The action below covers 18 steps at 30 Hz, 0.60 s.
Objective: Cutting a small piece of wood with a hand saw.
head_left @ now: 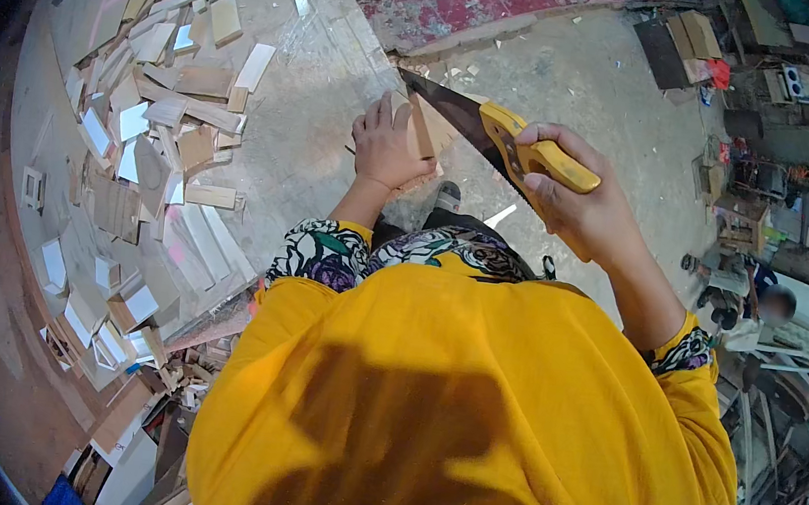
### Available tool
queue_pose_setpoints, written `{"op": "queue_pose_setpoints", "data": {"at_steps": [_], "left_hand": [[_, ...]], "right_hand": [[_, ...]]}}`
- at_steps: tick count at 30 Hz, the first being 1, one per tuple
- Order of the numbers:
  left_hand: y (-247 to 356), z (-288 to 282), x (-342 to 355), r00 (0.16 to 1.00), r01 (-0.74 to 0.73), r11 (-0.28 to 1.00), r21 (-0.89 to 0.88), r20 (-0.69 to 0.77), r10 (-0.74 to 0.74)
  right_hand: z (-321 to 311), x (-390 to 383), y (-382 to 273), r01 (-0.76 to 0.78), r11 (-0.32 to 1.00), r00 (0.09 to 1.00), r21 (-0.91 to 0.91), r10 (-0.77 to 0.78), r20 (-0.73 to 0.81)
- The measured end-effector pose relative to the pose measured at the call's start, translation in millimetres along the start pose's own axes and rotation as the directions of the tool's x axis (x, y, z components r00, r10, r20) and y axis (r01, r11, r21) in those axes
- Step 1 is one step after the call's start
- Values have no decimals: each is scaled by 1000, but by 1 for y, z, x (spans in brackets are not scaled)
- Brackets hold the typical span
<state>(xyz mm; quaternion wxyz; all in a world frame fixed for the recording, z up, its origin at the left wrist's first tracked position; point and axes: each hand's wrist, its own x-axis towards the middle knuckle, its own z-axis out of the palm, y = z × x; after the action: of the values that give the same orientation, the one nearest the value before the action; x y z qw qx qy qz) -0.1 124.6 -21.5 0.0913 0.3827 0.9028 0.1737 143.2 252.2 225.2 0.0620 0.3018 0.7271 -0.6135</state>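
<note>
Right hand (579, 191) is wrapped round the grip of a yellow-handled saw (505, 126), left hand (388, 151) is well apart from that grip, spread on a wood piece (421, 133) at the right edge of the worktable (313, 107), probably so it won't shift and the blade has room past the edge. Offcuts (205, 81) are heaped left, maybe to stay out of the way. Left hand hides part of the piece, can't tell if the teeth touch it
</note>
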Motion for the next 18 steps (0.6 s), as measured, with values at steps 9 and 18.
{"op": "queue_pose_setpoints", "data": {"at_steps": [9,18], "left_hand": [[4,-4,1,1000,14,999,-37,0,-14],[1,2,0,997,41,999,-33,-63,-43]], "right_hand": [[14,-2,26,481,785,865,-391,-497,67],[31,-14,13,200,951,977,-236,-176,117]]}}
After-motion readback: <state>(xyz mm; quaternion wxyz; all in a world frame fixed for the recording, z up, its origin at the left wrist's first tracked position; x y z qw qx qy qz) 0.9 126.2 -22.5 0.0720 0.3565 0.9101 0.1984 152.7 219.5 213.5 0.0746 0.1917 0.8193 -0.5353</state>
